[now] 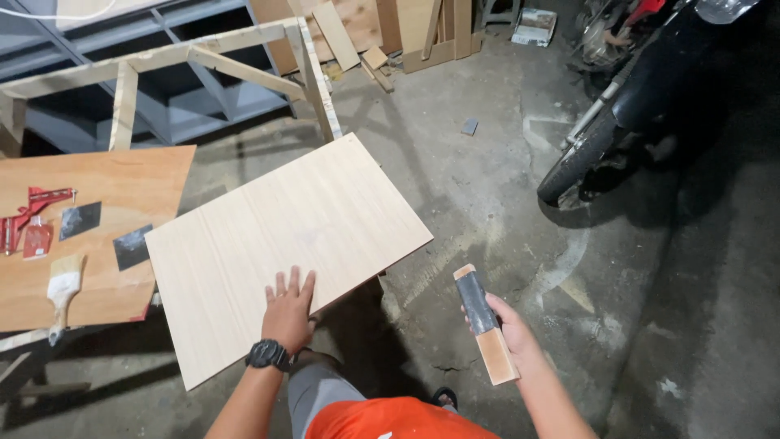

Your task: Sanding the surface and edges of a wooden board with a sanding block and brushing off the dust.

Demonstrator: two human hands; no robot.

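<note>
A pale plywood panel (284,236) lies tilted across a support, its near edge toward me. My left hand (288,309), with a black watch on the wrist, rests flat on the panel near that edge, fingers spread. Off to the right of the panel, my right hand (508,329) grips a wooden sanding block (485,323) with dark sandpaper wrapped around its upper half. The block hangs over the concrete floor, apart from the panel.
A brown plywood table (138,187) at the left carries red clamps (28,213), two sandpaper pieces (80,219) and a paintbrush (62,293). A wooden frame (195,61) stands behind. Wood scraps (382,36) lie at the back, a motorcycle (642,89) at the right.
</note>
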